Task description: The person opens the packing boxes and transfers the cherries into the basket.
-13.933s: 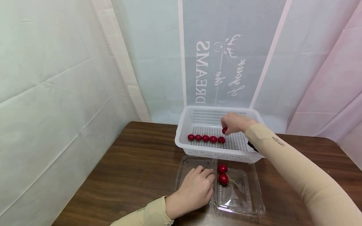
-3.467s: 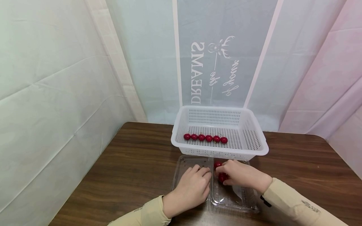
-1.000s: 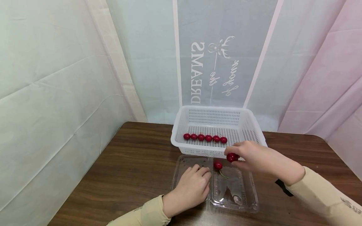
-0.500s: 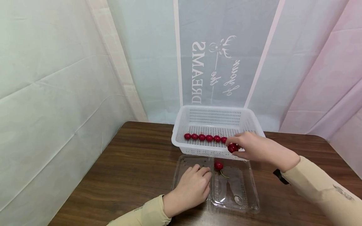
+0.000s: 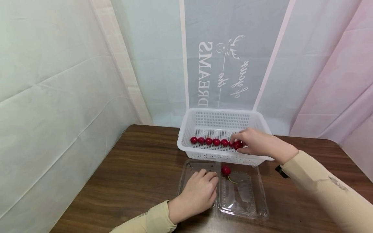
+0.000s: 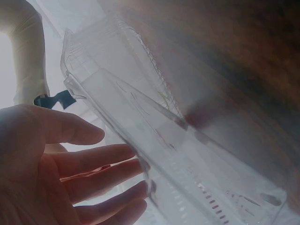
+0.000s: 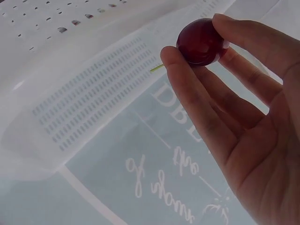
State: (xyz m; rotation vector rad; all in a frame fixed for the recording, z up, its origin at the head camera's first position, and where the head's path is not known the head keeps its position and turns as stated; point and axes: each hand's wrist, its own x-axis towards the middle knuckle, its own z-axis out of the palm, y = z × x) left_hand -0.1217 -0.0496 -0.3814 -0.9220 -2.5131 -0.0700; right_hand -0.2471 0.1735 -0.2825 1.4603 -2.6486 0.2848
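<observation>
The person's right hand (image 5: 256,144) is pinching a glossy dark-red round cherry (image 5: 237,145) between thumb and fingertips, and it's hovering inside the white perforated plastic basket (image 5: 222,113), right at the right-hand end of the row of small red cherries (image 5: 209,141) lined up on the basket floor. That row is running left to right across the basket, so the open spot is sitting just to the right of the last cherry, basically under the fingers already. In the right wrist view the held cherry (image 7: 200,41) is showing a bit of green stem poking out toward the basket wall.

The left hand (image 5: 198,195) isn't gripping anything; it's lying flat with fingers relaxed on the left half of the clear plastic clamshell container (image 5: 247,202) on the dark brown wooden table (image 5: 131,168). One last red cherry with a thin stem (image 5: 225,170) is sitting in the clamshell's right half, near the far edge, closer to the left hand's fingertips than to the right hand at the moment.
</observation>
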